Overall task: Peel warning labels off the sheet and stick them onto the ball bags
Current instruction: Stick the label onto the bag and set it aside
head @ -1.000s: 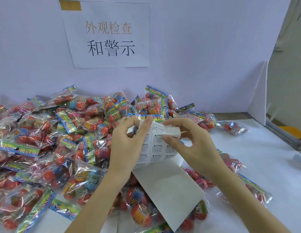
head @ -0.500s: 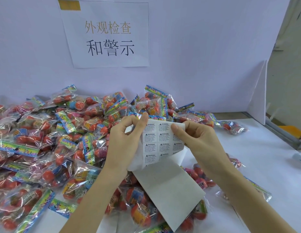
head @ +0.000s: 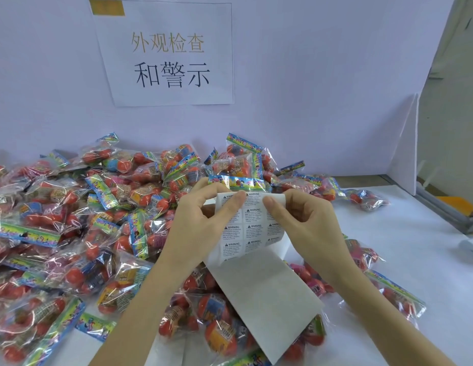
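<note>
Label sheet (head: 252,228) held up mid-scene above the ball bags (head: 103,223), printed WARNING labels facing us, its blank lower part (head: 267,294) hanging down toward the near edge. Our left hand (head: 201,225) pinches the sheet's top left, thumb on the front. Our right hand (head: 306,223) pinches the top right edge, thumb tip on the labels (we can't tell if a label is lifted). Bags heaped left and far on the white table (head: 425,254), a few under the right forearm. Paper sign (head: 169,54) with Chinese text on the far wall. White partition (head: 404,143) stands far right.
</note>
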Demonstrator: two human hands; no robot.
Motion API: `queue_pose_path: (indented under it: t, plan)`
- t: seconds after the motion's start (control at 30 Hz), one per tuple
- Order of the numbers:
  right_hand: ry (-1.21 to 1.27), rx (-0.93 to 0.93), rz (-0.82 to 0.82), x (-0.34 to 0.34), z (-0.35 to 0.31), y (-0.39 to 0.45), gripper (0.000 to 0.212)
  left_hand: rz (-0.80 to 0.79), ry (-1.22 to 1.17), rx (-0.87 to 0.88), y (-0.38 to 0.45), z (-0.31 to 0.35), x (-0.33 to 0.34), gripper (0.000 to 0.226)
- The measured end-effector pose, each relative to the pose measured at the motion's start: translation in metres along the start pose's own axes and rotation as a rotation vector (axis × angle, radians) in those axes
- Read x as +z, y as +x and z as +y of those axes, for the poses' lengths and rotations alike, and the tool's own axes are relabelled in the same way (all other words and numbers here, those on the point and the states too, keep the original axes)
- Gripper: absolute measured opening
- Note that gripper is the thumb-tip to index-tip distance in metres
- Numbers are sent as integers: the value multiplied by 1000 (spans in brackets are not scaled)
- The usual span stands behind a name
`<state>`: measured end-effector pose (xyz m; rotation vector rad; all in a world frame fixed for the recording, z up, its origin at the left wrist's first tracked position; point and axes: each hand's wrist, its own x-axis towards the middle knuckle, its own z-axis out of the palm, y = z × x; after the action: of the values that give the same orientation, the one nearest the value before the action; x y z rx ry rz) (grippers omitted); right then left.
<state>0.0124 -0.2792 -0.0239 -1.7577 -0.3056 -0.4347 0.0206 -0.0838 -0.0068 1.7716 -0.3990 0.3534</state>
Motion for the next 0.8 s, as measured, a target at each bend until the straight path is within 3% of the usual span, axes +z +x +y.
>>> queue_pose_path:
  t: [0.07, 0.13, 0.3, 0.5, 0.8]
  plan:
    - [-34, -43, 35, 1, -1, 0, 13, 8, 12, 28, 0, 1, 1, 32]
    - [-78, -120, 45, 1, -1, -1, 21, 15, 15, 37, 0, 2, 4, 29]
    - [-184, -235, 50, 2, -2, -3, 17, -12, 72, 44, -2, 1, 4, 26]
    - [-314, -372, 145, 4, -4, -6, 10, 40, 144, 9, 0, -4, 9, 39]
    - [-317, -471, 138, 3, -6, -6, 4, 81, 50, 17, 0, -4, 10, 40]
